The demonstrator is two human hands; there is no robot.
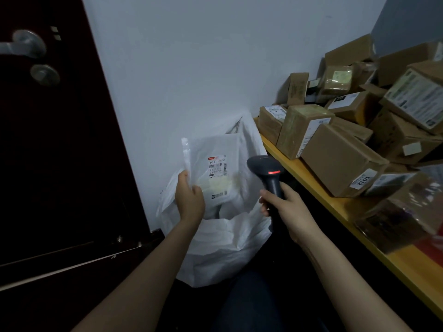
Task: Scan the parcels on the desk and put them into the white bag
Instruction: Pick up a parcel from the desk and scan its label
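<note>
- I see the white flat parcel (215,147) held upright at the centre of the scene, directly above the open mouth of the white bag (223,255), its printed label (217,174) facing me.
- My left hand (189,197) pinches the parcel by its lower left edge, thumb on the front face and fingers behind it.
- The parcel's bottom edge sits about level with the bag's far rim; I cannot tell whether it touches the bag.
- My right hand (285,207) is wrapped around the grip of the dark handheld scanner (268,176), which stands upright just right of the parcel.
- A red light (274,172) glows on the scanner's head, on the side turned to me.
- The bag stands on the floor against the pale wall (191,56), slumped and crumpled, between the dark door (60,164) on the left and the desk (311,184) on the right.
- The desk has a yellow top and runs from near right to far centre, its far end close to the bag.
- A heap of cardboard boxes (340,161) covers the desk, many with white labels, stacked at odd angles.
- 1 parcel wrapped in glossy tape (402,216) lies nearest me on the desk.
- The door carries a metal handle (24,47) at far left.
</note>
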